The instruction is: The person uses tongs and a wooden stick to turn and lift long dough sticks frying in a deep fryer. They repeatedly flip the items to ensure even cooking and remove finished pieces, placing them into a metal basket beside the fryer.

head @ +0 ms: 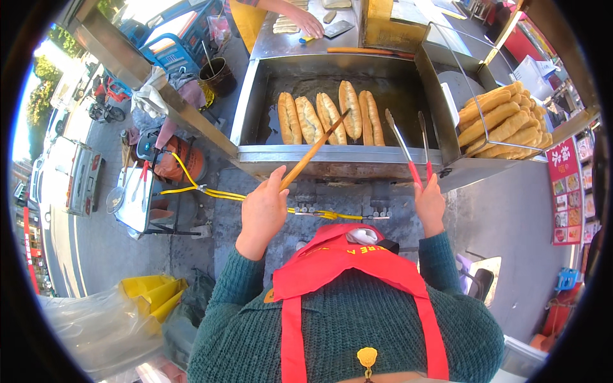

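My left hand [264, 210] is closed around a long wooden stick [306, 160], whose dark tip reaches over the fryer between two fried dough sticks. My right hand [429, 203] grips metal tongs with red handles [401, 141]; their arms are spread over the right part of the fryer, with nothing between them. Several golden fried dough sticks [328, 118] lie side by side in the oil of the rectangular metal fryer [335, 154]. To the right, a pile of fried dough sticks [507, 122] rests behind a wire rack [486, 129]. Whether either tool touches the food, I cannot tell.
Beyond the fryer, another person's hand [309, 24] is beside a scraper [338, 28] on a metal worktop with pale dough strips [286, 24]. A slanted post [191, 117] stands left. Yellow gas hoses [225, 194] run below the fryer. A gas cylinder [179, 160] and small table [136, 201] stand left.
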Demonstrator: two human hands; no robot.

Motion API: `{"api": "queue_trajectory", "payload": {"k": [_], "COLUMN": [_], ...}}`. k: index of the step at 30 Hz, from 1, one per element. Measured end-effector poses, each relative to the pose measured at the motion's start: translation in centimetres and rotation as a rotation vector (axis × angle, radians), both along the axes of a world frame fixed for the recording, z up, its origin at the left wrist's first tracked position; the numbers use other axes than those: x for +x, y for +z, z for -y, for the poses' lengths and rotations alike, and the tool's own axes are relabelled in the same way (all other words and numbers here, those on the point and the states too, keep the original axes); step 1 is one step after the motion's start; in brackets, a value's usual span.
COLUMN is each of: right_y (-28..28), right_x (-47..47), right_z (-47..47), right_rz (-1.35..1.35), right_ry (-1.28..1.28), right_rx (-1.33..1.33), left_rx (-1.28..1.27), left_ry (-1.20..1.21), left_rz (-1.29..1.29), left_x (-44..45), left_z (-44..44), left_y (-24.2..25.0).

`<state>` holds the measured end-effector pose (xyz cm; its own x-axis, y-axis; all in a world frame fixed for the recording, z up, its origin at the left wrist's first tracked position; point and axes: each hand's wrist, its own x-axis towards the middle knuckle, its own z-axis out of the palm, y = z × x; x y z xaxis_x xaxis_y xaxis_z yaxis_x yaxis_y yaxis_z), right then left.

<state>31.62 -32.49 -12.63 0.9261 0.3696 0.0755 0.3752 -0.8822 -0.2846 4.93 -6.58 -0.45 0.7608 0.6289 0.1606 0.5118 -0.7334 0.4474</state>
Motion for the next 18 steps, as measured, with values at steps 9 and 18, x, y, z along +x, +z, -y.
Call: {"api": "queue_trajectory", "payload": {"k": [9,18], "right_y": [-1.8,-2.3], "right_x": [-2.9,-4.6], "right_z": [0.1,-0.6], "right_rz": [-0.094,-0.232], "right_ry": [-0.008,-0.136], "right_rx": [0.042,-0.030], "left_rx": [-0.001,-0.056], "left_ry": [-0.078,-0.165], "left_rz": [-0.065,0.029], "left_x": [-1.6,-3.7], "left_z": [-2.3,-3.3], "left_y": [2.0,3.7]}}
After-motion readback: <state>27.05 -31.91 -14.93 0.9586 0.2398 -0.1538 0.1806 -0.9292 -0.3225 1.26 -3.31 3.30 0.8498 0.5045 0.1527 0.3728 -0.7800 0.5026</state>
